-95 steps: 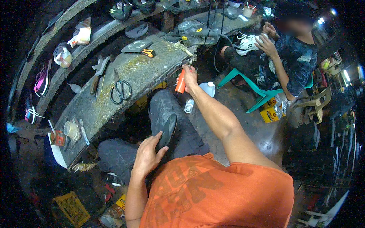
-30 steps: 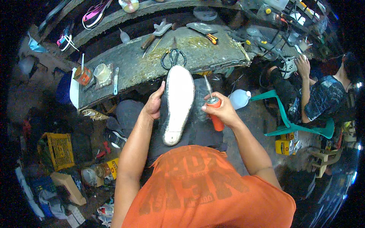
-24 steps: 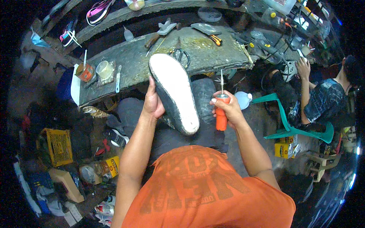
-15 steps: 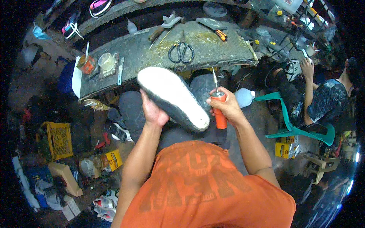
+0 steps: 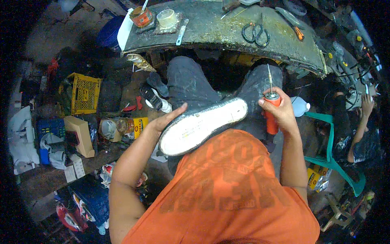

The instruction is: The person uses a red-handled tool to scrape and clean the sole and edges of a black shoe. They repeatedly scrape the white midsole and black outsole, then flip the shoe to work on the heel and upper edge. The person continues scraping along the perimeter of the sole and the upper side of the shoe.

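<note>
Your left hand (image 5: 162,120) grips the shoe (image 5: 203,126) from beneath, thumb laid along the edge of the pale sole; the fingers are hidden behind the shoe. Your right hand (image 5: 280,110) is closed around the orange bottle (image 5: 271,118), held upright with its thin metal nozzle (image 5: 269,79) pointing up.

Change over the last second: the shoe stood roughly upright, toe toward the workbench (image 5: 219,30), with the sole facing you. It has since rotated about your left grip and now lies nearly crosswise over your lap, one end at your left palm, the other reaching close to your right hand. The bottle has kept its position just beside that far end, not touching it.

Judgement: the rotation brings the far end of the sole within short reach of the nozzle, and the full sole is exposed to you. No fluid is visible on the sole.

Beyond the grip, on the workbench, lie scissors (image 5: 255,33), a small orange tin (image 5: 142,17) and a clear cup (image 5: 166,18). Another person's hand (image 5: 367,106) works to your right, well apart.
</note>
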Motion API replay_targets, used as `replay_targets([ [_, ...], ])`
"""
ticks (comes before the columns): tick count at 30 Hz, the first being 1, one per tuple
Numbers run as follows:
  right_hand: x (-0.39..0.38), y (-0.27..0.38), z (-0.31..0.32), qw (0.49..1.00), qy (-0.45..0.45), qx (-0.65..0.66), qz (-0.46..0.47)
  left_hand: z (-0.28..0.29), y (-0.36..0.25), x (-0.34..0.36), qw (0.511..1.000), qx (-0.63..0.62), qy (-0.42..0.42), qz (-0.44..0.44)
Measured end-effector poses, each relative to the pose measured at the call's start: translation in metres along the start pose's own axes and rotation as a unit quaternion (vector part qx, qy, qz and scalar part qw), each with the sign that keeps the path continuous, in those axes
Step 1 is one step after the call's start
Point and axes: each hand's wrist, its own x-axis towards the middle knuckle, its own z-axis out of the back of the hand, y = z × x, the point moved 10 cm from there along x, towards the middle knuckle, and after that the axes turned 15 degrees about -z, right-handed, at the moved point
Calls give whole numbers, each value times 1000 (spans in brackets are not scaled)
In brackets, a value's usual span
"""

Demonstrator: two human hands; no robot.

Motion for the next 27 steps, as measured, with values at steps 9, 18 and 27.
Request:
replay_targets([
  [9, -21, 17, 13, 996, -16, -23, 83, -69, -23, 70, 955, -175, 197, -137],
  [18, -4, -17, -27, 990, -2, -94, 106, -150, -6, 146, 942, -215, 221, -133],
  [27, -1, -11, -33, 964, -20, -263, 43, -82, -18, 195, 966, 13, 23, -257],
])
